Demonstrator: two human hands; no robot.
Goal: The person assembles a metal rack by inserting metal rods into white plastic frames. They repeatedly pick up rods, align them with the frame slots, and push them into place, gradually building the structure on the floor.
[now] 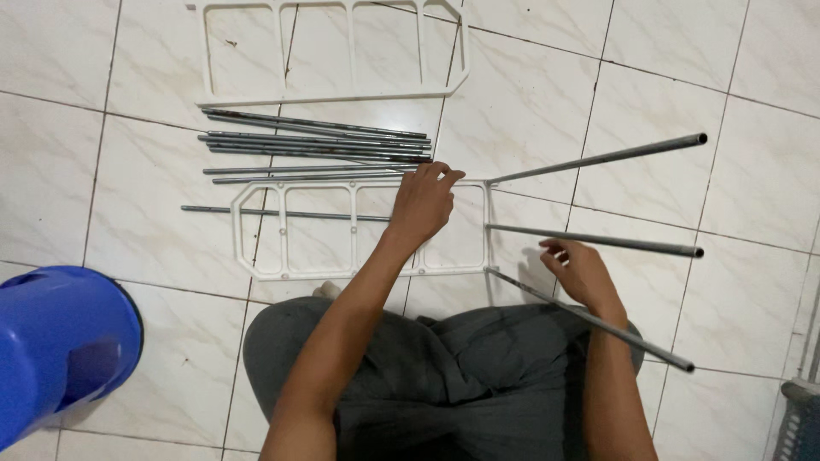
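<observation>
A white plastic frame point(256, 256) lies on the tiled floor in front of my knees. Three grey metal rods stick out of its right end: an upper rod point(598, 157), a middle rod point(598, 240) and a lower rod point(589, 319). My left hand point(420, 203) rests on the frame's top rail, fingers curled near the upper rod's socket. My right hand point(581, 271) hovers between the middle and lower rods, fingers bent, touching or nearly touching the lower rod. Whether it grips anything I cannot tell.
Several loose grey rods point(316, 141) lie in a bundle beyond the frame. A second white frame point(342, 94) lies farther back. A blue plastic bucket point(60, 341) stands at the lower left. A dark basket edge point(799, 423) shows at the lower right.
</observation>
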